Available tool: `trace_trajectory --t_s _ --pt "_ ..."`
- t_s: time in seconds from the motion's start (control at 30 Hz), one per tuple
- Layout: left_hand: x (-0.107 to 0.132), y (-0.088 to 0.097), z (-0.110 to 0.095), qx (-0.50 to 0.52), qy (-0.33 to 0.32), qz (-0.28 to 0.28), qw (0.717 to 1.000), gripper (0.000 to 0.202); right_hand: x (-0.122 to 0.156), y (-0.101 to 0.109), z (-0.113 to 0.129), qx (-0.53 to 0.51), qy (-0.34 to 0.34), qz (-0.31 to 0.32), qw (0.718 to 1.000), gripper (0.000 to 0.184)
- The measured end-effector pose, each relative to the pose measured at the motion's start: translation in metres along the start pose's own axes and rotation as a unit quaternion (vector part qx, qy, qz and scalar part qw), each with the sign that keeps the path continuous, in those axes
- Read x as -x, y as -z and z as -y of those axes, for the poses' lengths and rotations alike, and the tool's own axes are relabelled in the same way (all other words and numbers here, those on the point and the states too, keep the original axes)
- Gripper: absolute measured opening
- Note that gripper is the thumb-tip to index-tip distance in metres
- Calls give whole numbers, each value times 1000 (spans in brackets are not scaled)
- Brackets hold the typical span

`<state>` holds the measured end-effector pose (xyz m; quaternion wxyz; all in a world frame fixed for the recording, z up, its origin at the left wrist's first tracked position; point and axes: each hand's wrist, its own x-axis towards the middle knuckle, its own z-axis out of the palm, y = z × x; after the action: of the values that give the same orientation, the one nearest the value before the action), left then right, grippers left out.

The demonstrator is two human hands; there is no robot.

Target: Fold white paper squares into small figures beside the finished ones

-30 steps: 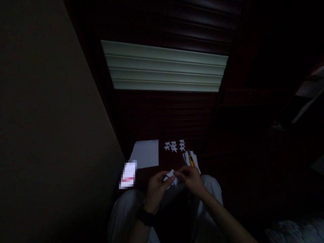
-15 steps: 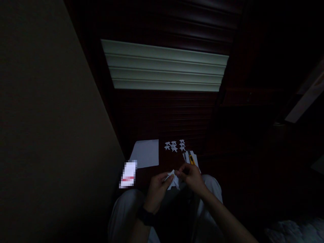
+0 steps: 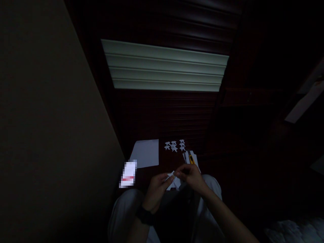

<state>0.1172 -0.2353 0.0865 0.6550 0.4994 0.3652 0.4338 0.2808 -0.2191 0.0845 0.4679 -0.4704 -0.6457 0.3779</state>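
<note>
A small white folded paper (image 3: 177, 184) is held between my two hands, above the near edge of the dark table. My left hand (image 3: 157, 189) pinches its left side, the thumb lying on top. At its upper right the fingertips of my right hand (image 3: 190, 175) are closed on the paper. The finer folds are too dim to make out. Beyond the hands, several small white folded paper figures (image 3: 174, 147) stand in rows on the table. Just past my right hand lies a yellow utility knife (image 3: 191, 158) on some white paper (image 3: 195, 160).
A white sheet (image 3: 146, 153) lies at the table's left, with a bright blurred-out rectangle (image 3: 129, 173) at its near corner. Behind the table rises a dark slatted panel with a pale band (image 3: 167, 67). A wall (image 3: 58, 118) stands close on the left. My knees are under the near edge.
The folded paper has turned slightly, and its lower part is spread a little wider. My right hand has shifted slightly left; both hands still grip the paper.
</note>
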Motion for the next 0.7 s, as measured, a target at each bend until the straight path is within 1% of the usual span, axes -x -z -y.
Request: trace_trajectory --t_s 0.2,0.3,0.43,0.57,0.63,0.7 --pt "0 -3 -1 -12 -12 8 1000 31 1 1 -2 19 2 -9 1000 11" --pt "0 -3 -4 -27 -21 -5 999 30 2 0 -2 14 2 -16 1000 9" --pt "-3 -2 -8 -55 -12 -29 998 34 3 -2 0 -17 1 -19 1000 7" --pt "-6 -3 -9 -93 -29 -67 993 31 3 -3 1 -82 -20 -46 995 16" --pt "-7 -4 -10 -103 -45 -85 990 29 3 -2 1 -91 -24 -51 994 19" --pt "-7 -5 -11 -110 -50 -78 990 28 5 0 2 -81 -18 -52 995 23"
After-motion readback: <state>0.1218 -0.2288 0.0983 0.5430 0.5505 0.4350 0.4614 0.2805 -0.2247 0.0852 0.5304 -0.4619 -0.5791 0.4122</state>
